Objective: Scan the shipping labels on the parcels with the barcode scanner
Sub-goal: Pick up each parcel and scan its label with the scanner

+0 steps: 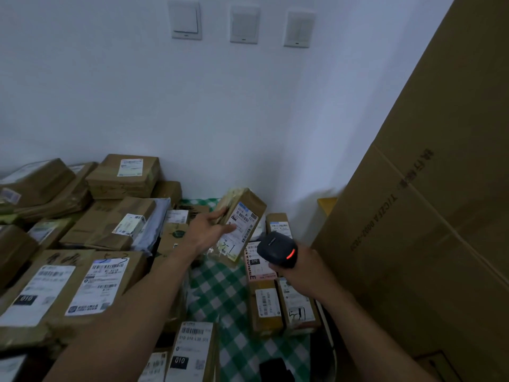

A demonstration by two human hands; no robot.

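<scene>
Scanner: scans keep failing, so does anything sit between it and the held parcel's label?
Nothing visible between the scanner and the label. The left hand holding the parcel lays its thumb on the label's left edge.

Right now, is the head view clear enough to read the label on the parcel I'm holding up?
Head view: dim, bluish light, no glare; the label on the held parcel shows large print and handwriting, fine print blurs. Head view edges: wide-angle skews the big carton; scanner light glows red.
</scene>
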